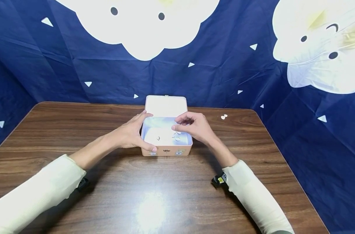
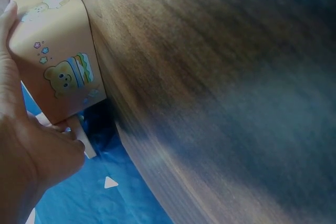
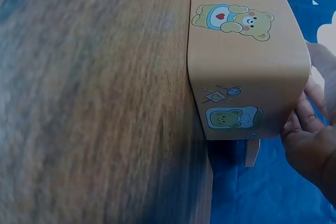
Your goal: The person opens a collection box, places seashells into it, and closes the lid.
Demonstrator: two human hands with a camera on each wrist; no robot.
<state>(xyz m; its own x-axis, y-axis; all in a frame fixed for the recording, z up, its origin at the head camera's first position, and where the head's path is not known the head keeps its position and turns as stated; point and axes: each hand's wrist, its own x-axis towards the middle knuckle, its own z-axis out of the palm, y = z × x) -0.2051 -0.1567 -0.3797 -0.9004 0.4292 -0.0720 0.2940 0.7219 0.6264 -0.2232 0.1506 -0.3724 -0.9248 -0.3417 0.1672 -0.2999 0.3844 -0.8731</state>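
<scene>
A peach box [image 1: 166, 150] with cartoon bear prints and a metal latch sits on the table, its lid [image 1: 166, 105] tipped back. Several small white pieces [image 1: 177, 139] lie scattered inside on the pale floor. My left hand [image 1: 132, 132] grips the box's left side, thumb at the front wall and fingers toward the back; in the left wrist view they bend round the rear corner. Over the right part of the box hovers my right hand [image 1: 196, 126], fingers loosely bent, with a gap between thumb and fingertips. Its palm side is partly hidden in the head view.
Two small white pieces [image 1: 223, 116] lie on the brown wooden table [image 1: 113, 191] behind and to the right of the box. Close behind the table's far edge hangs a dark blue cloth [image 1: 107, 74] with white clouds and triangles.
</scene>
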